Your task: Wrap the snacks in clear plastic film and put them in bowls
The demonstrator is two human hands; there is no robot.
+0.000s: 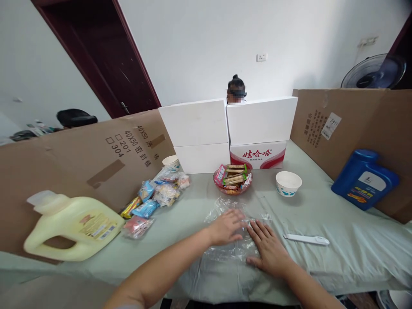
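Observation:
A crumpled clear plastic bag [222, 253] lies spread on the green cloth near the front of the table. Fingers stretched out, my left hand [227, 227] rests on or just over its upper middle. My right hand [267, 249] lies flat on the bag's right part, fingers pointing away from me. Neither hand grips anything. Beyond the hands stands a reddish glass bowl [230, 191] filled with wrapped snack sticks [234, 178] and other packets. To the right of my right hand is a white utility knife [306, 239], lying on the cloth.
A paper bowl [289, 184] stands right of the snacks, another [171, 163] at back left. Bagged snacks [165, 193] and a yellow detergent jug [96, 227] lie left. A blue bottle [365, 180] leans right. White boxes [202, 141] and cardboard [128, 159] form walls; a person [236, 88] sits behind.

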